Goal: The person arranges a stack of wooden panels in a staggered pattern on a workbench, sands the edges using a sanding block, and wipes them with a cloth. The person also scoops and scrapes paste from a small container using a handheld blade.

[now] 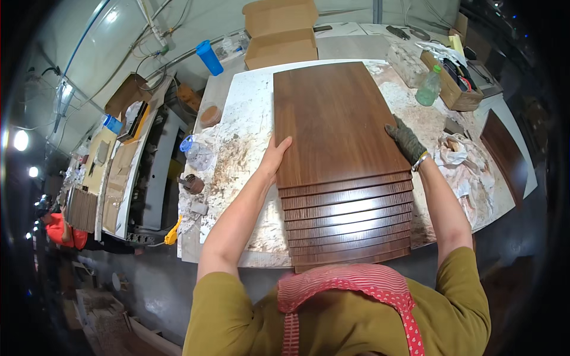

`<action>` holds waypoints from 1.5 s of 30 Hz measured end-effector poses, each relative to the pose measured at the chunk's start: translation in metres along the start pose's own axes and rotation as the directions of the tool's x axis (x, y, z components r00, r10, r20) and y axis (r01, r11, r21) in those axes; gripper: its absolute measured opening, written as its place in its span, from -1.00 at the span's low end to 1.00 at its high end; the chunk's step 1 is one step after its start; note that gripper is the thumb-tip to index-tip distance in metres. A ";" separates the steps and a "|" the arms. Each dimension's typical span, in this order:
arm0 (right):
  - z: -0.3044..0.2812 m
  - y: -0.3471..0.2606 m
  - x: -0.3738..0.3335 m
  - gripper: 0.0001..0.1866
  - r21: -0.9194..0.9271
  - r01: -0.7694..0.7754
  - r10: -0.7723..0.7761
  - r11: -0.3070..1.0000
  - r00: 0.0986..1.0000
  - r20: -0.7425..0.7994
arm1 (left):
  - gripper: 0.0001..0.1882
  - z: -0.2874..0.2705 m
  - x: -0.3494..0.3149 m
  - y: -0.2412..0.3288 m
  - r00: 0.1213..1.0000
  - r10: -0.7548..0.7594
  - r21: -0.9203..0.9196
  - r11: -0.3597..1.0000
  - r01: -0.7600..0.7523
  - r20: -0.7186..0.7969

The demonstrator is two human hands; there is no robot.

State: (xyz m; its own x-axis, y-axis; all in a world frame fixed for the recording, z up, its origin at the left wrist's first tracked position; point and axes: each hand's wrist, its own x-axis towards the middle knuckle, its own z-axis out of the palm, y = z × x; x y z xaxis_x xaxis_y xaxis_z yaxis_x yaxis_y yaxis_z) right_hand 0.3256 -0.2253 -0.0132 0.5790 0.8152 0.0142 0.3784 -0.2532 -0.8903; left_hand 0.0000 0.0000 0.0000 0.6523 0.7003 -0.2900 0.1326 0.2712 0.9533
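A: What is seen at the hands?

B: The top board [335,121] of a stack of dark wooden boards [347,222] is held by both edges. The left hand [274,155] is laid bare against the left edge, fingers stretched and flat rather than curled. The right hand [407,141] is covered by a dark glove and is pressed on the right edge, fingers bent over it (whether anything is truly pinched cannot be told).

A: And where is the stack placed?

B: It is set on a stained white worktable [237,154], its near end stepped out towards the person's striped apron [347,285].

A: What is found around it?

B: A green plastic bottle [428,88] and a wooden tray of tools [452,83] are seen beyond the right hand, with crumpled paper [457,151] just beside the wrist. A clear plastic jug [196,153] and a small round tin [193,184] are left near the table's left side. Cardboard boxes [280,32] and a blue cup [209,57] are stood at the far end. Another dark board [503,155] is leaned at the right.
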 end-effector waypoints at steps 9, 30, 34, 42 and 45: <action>-0.008 -0.039 -0.103 -0.19 0.017 -0.094 0.094 0.995 0.996 0.003 | -0.14 0.010 -0.087 -0.016 1.000 0.024 0.232 0.972 -0.019 -0.019; 0.073 -0.100 0.138 -0.36 -0.803 0.257 -0.340 0.537 0.938 0.072 | -0.15 0.010 0.258 0.106 0.962 0.061 0.953 0.131 -0.272 0.266; 0.082 -0.104 0.172 -0.38 -0.754 0.343 -0.438 0.560 0.895 0.081 | -0.13 0.006 0.247 0.104 0.940 -0.004 0.928 0.164 -0.335 0.340; 0.090 -0.107 0.168 -0.43 -0.773 0.355 -0.209 0.526 0.935 0.288 | -0.13 0.003 0.204 0.102 0.925 -0.068 0.912 0.211 -0.352 0.373; 0.091 -0.108 0.152 -0.43 -0.779 0.339 -0.191 0.527 0.941 0.280 | -0.11 -0.006 0.200 0.099 0.904 -0.142 0.877 0.342 -0.337 0.403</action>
State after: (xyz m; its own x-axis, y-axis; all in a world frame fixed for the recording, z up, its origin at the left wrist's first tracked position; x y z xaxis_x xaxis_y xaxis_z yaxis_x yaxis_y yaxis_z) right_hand 0.3073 -0.0263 0.0438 0.2701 0.9612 0.0562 0.9586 -0.2629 -0.1098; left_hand 0.1390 0.1712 0.0358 0.8717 0.3283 -0.3638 0.4797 -0.7230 0.4972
